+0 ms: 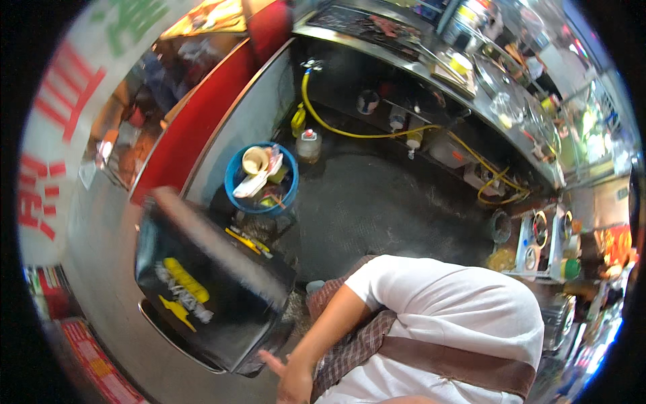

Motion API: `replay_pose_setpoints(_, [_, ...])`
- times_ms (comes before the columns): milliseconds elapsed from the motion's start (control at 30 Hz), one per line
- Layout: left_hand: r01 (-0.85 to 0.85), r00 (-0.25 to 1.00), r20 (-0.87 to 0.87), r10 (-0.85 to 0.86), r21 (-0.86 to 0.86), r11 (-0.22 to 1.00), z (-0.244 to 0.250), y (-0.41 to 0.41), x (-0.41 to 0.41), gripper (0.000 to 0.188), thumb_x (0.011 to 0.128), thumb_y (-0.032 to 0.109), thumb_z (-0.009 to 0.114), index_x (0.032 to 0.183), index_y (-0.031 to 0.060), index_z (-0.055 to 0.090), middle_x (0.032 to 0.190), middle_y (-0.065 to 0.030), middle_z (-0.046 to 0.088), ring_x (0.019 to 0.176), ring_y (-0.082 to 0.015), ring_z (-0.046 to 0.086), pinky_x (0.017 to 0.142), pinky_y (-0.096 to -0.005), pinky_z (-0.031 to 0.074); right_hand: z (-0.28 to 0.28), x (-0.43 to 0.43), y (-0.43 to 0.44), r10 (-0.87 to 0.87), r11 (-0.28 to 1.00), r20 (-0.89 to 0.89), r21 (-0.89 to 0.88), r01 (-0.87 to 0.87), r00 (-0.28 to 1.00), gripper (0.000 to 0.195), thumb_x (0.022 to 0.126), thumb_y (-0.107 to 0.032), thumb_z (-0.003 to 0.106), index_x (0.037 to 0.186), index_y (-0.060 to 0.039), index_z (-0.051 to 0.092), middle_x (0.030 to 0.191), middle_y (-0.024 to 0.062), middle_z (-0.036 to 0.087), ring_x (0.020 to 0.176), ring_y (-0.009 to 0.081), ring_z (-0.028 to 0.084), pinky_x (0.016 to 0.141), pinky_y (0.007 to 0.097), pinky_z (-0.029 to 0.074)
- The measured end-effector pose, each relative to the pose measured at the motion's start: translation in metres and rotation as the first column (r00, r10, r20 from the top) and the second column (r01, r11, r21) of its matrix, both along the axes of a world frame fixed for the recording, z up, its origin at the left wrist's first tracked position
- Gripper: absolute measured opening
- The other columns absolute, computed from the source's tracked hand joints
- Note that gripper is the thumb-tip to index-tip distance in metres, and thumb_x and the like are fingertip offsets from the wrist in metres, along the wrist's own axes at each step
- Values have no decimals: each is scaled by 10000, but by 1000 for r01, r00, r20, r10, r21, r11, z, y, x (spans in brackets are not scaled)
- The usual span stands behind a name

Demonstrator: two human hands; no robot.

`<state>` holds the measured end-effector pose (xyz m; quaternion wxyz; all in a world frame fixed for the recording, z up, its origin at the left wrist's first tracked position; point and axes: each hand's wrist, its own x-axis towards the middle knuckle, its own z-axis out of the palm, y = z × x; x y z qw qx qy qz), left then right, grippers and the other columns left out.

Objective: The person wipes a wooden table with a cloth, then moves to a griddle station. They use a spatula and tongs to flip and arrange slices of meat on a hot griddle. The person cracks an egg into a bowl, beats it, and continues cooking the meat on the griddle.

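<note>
My right forearm reaches out from a white short sleeve (363, 285), beside my brown checked apron (343, 348). My right hand (295, 379) is partly cut off at the bottom edge, with two fingers stretched apart and nothing visible in it. Its fingertips are by the lower corner of a black box-like thing (227, 313) with yellow and white lettering; whether they touch it I cannot tell. A blurred brownish strip (222, 242) crosses the box's upper side, and a curved metal bar (176, 346) follows its lower side. My left hand is out of view.
A blue bin (229, 189) holding used cups and scraps stands by a grey panel (242, 111). Near it are a plastic jug (309, 146) and a yellow hose (343, 132) on a tap. Above runs a steel counter (353, 43) with a griddle. A white rack (525, 242) stands right.
</note>
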<state>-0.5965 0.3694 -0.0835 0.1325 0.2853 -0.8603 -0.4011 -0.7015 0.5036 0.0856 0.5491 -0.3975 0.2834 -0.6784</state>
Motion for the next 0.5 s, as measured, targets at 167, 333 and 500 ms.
replay_pose_setpoints(167, [700,669,-61,-740,-280,657,16,116,-54,513,851,329,511,1232,-8,445,1292,-193,412,1147,-322,439,952,-415,339,31,-4,84,-219,971,-298,-156,179,929,235,874,-228,506,983,-25,552,754,63,597,687,181,593,594,298,492])
replay_pose_setpoints(333, [968,248,-15,-969,-29,248,23,285,-136,491,856,282,507,1248,-2,429,1288,-176,423,1175,-300,416,970,-392,318,108,-51,218,-696,715,-442,-499,490,566,242,862,-221,526,998,-21,546,766,69,600,692,185,595,602,300,492])
replay_pose_setpoints(500, [524,84,-334,-939,816,-244,79,497,-131,435,919,208,441,1296,8,356,1313,-129,398,1226,-194,369,1026,-302,278,159,-62,339,-884,453,-436,-706,544,170,254,851,-214,546,1012,-17,540,778,75,602,698,189,598,611,303,492])
